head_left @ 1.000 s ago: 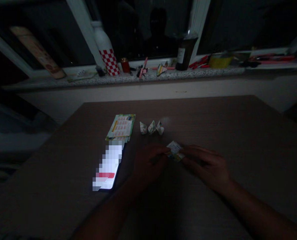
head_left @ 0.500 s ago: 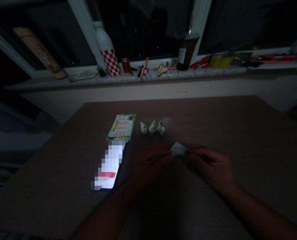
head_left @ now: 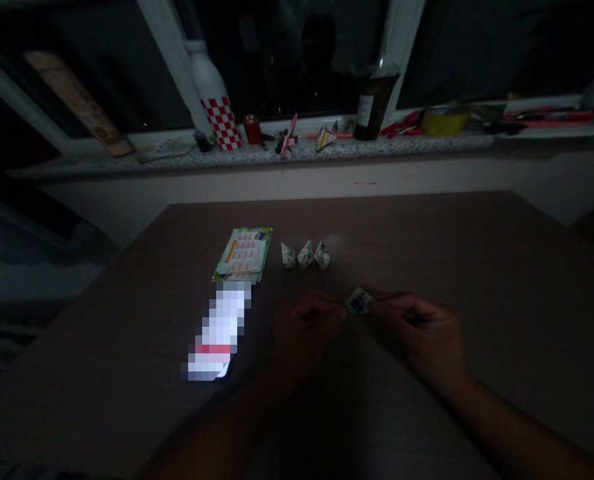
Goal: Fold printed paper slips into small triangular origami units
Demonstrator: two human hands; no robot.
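Observation:
A small folded piece of printed paper [head_left: 359, 301] is held above the table between both hands, one corner pointing away from me. My left hand [head_left: 309, 330] pinches its left corner between thumb and fingers. On the opposite corner, my right hand [head_left: 421, 330] is closed in a similar pinch. Just beyond the hands, three small folded paper shapes [head_left: 305, 255] stand in a row on the table, points upward. Left of them lies a stack of printed paper sheets [head_left: 244, 253] with a green border.
A lit phone [head_left: 221, 327] lies left of my left hand, its screen blurred out. The brown table [head_left: 427, 233] meets a wall under a window sill [head_left: 271, 155]. On the sill stand a white bottle with red checks [head_left: 221, 113], a dark bag [head_left: 369, 110] and a yellow tape roll [head_left: 443, 123].
The folded paper shows a different face: white with text before, a dark and coloured print now. Both hands stay in nearly the same place, still pinching it.

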